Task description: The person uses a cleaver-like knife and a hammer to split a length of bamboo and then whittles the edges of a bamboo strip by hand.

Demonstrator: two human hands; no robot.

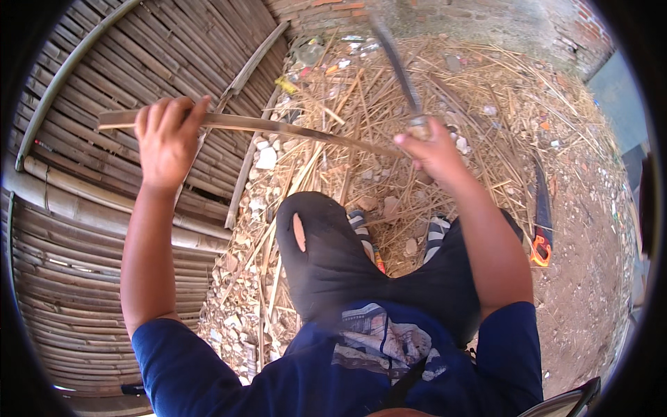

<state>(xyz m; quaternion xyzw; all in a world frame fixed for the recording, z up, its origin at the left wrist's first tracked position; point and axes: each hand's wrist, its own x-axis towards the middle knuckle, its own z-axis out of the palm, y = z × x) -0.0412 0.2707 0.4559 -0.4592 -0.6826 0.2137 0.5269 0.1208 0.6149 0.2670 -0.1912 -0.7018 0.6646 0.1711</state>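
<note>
My left hand (167,142) is raised at the left, its fingers wrapped round a long split bamboo strip (278,127). The strip runs from just beyond that hand across to the right, its far end tapering near my right hand (438,153). Closed round the handle of a machete (399,69), my right hand holds the tool upright, its dark, slightly curved blade pointing away from me. The blade's tip is blurred. Whether the strip's end touches my right hand, I cannot tell. Below both hands are my bent knees in dark trousers (326,243).
A handsaw (542,208) with an orange and black handle lies on the dirt at the right. Bamboo slat panels (104,278) stand close on the left. Splinters and bamboo scraps (500,104) cover the ground, with stones among them. Beyond is a brick wall (472,21).
</note>
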